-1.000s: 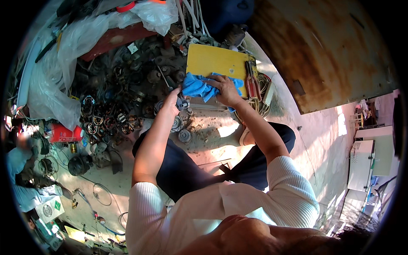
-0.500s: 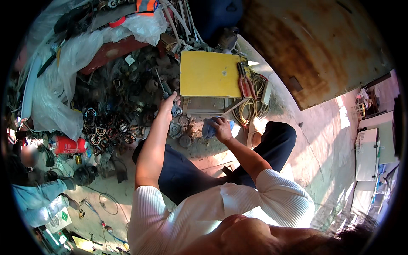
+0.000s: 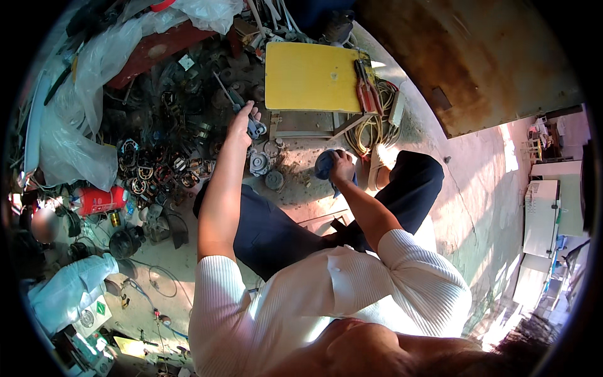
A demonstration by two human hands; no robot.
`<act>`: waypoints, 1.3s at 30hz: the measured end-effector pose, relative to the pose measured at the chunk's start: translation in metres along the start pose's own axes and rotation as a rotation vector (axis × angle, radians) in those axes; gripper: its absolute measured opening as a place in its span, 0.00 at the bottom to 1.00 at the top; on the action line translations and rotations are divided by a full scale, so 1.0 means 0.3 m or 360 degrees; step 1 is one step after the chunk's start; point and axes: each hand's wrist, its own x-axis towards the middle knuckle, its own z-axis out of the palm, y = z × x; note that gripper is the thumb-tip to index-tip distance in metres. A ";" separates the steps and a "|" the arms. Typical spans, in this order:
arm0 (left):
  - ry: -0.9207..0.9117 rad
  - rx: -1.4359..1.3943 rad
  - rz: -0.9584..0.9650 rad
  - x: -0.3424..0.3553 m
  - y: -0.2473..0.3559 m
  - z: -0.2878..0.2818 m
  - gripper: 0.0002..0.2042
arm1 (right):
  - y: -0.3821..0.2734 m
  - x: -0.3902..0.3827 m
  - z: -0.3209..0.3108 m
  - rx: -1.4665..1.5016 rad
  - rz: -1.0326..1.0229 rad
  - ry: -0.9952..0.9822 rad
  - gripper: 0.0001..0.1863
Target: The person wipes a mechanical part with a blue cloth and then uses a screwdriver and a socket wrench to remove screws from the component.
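Stretched out ahead, my left hand (image 3: 241, 124) is closed around a screwdriver (image 3: 227, 90), its thin shaft pointing away to the upper left. A grey metal part (image 3: 256, 129) shows beside those fingers; whether I grip it too is unclear. My right hand (image 3: 342, 166) is wrapped round a bunched blue cloth (image 3: 325, 163) above the floor, in front of the low stool with a yellow top (image 3: 311, 78). Red-handled pliers (image 3: 366, 94) lie on the stool's right edge. Round grey metal parts (image 3: 259, 163) rest on the floor between my hands.
Heaped motor parts and copper coils (image 3: 141, 166) cover the floor at left, near clear plastic sheeting (image 3: 75, 138). A red cylinder (image 3: 100, 200) lies there. Coiled cable (image 3: 377, 129) sits right of the stool. A rusty metal sheet (image 3: 465, 69) stands at upper right. Another person's legs (image 3: 72, 292) are at lower left.
The stool and surroundings sit higher in the picture. My right hand has turned, and the blue cloth is bunched more to its left. My left hand still holds the screwdriver.
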 end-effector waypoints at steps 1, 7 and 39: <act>0.0005 0.0028 0.0054 -0.012 0.006 0.004 0.10 | -0.007 -0.003 -0.011 -0.0059 0.0059 -0.0144 0.25; 0.0005 -0.0013 -0.0006 -0.049 0.035 0.023 0.09 | 0.056 -0.034 -0.020 -0.0040 0.0168 -0.0314 0.25; 0.0171 -0.0797 0.0209 -0.210 0.394 -0.044 0.17 | -0.834 0.234 -0.075 0.0982 -0.0497 -0.0285 0.32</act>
